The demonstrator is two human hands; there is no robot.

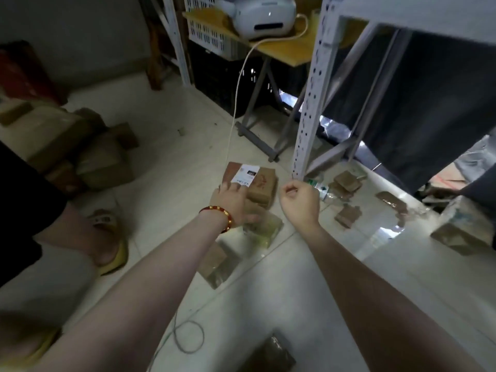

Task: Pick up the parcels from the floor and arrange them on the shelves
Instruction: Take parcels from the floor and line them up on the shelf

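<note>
Under the white metal shelving [308, 108], brown parcels are scattered on the tiled floor [166, 146] — pick-up is under way. The left hand [233, 202], fingers spread, presses on a cluster of about four cardboard parcels [261, 187]; next it must close around one. The right hand [300, 202] hovers curled, empty.
</note>
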